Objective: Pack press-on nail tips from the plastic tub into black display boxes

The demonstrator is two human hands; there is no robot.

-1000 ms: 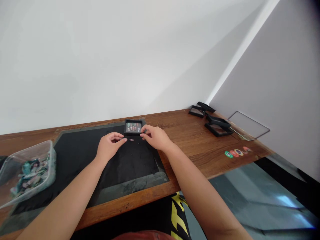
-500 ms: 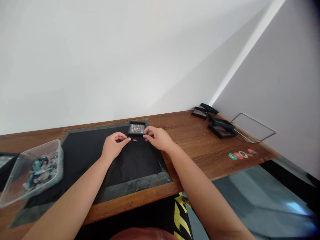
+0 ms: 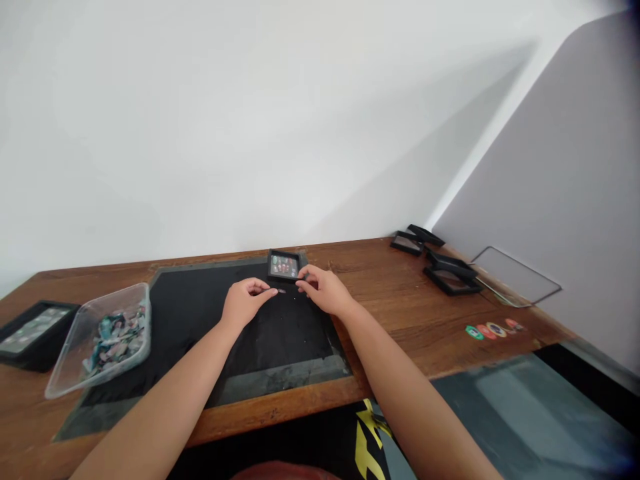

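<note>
A small black box frame (image 3: 284, 265) lies at the back of the black mat, with several small coloured pieces showing behind its window. My right hand (image 3: 325, 289) closes thumb and fingers at its near right corner. In front of the frame, a tiny pinkish piece (image 3: 281, 291) rests on the mat. My left hand (image 3: 246, 303) is just left of that piece, its thumb pressed towards the curled fingers. Whether anything sits between the left fingertips is too small to see.
A clear plastic tub (image 3: 143, 333) of mixed chips stands left, beside another black frame (image 3: 37, 333). Several black frames (image 3: 453, 280) lie at the back right, near a thin wire rectangle (image 3: 545, 293). Round coloured stickers (image 3: 495, 329) are on the wooden table (image 3: 380, 307).
The view has shifted left, bringing more of the left frame into sight. The small frame has turned slightly, and my left thumb is closer to the tiny piece.
</note>
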